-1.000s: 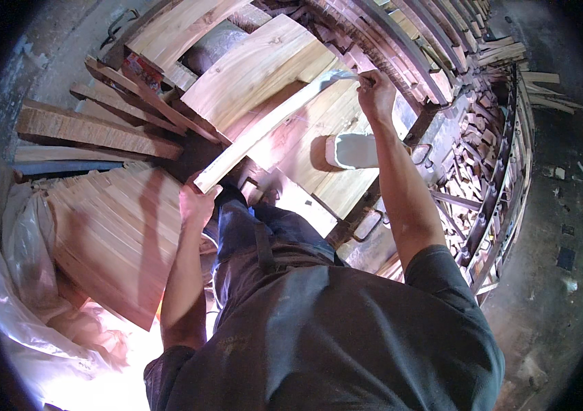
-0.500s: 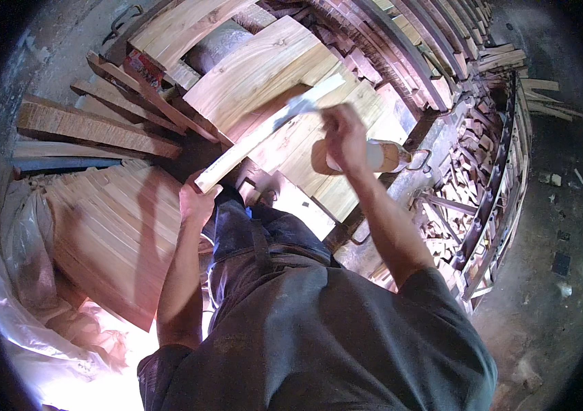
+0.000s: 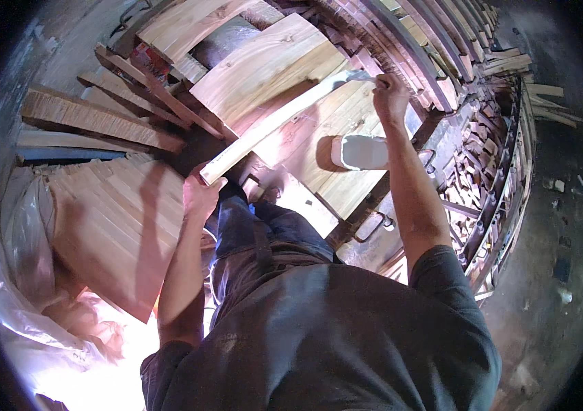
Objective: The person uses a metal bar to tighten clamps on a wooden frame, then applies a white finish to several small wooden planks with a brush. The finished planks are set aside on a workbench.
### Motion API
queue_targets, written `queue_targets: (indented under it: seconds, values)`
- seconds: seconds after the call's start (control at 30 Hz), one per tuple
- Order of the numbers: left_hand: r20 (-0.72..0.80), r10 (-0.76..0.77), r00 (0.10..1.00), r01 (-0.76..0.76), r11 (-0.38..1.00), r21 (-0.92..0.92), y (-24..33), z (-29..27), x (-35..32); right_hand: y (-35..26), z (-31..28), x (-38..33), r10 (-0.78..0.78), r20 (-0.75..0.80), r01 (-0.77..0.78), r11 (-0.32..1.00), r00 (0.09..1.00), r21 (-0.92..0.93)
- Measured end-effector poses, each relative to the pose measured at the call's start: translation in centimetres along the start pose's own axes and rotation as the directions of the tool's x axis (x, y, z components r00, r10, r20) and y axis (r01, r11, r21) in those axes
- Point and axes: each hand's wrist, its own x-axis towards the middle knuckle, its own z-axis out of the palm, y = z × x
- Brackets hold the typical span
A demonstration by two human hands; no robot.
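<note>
A: Wooden slat (image 3: 274, 123) lying slantwise across pale boards (image 3: 264, 65), near end gripped by left hand (image 3: 199, 195), fingers curled round it.

B: Right hand (image 3: 390, 96)?

A: At far end of slat, fingers closed on small brush (image 3: 360, 77) (bristles touching slat tip). White tub (image 3: 363, 152) on board just below that hand.

B: Surroundings?

A: Slat stack (image 3: 110, 219) at left, plastic sheet (image 3: 14, 226) beside it.
</note>
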Motion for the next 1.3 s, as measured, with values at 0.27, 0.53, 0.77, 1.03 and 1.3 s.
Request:
queue_targets:
  seconds: [0.27,0.53,0.77,1.03,1.3]
  values:
    - [0.014,-0.004,1.0,0.003,0.999,0.042,2.1,-0.1,-1.0,-10.1,-3.4,-6.0,0.179,0.289,-0.235,0.956,0.941,0.175]
    - [0.003,-0.089,0.996,0.089,0.994,-0.065,1.4,0.0,-0.8,-25.7,-6.7,-13.2,-0.21,0.451,-0.115,0.797,0.868,0.593]
    - [-0.048,0.0,0.999,0.0,1.0,0.006,3.5,0.2,-2.4,-18.3,-3.6,-9.9,0.262,0.478,-0.516,0.666,0.838,0.538]
    - [-0.051,0.131,0.99,-0.127,0.989,0.08,1.7,0.7,-1.7,-23.5,-1.8,-12.9,-0.129,0.364,-0.113,0.811,0.922,0.575]
    - [-0.047,0.053,0.997,-0.037,0.955,0.294,2.7,0.2,-2.0,-25.3,-2.9,-12.6,0.002,0.708,-0.689,0.232,0.707,0.687]
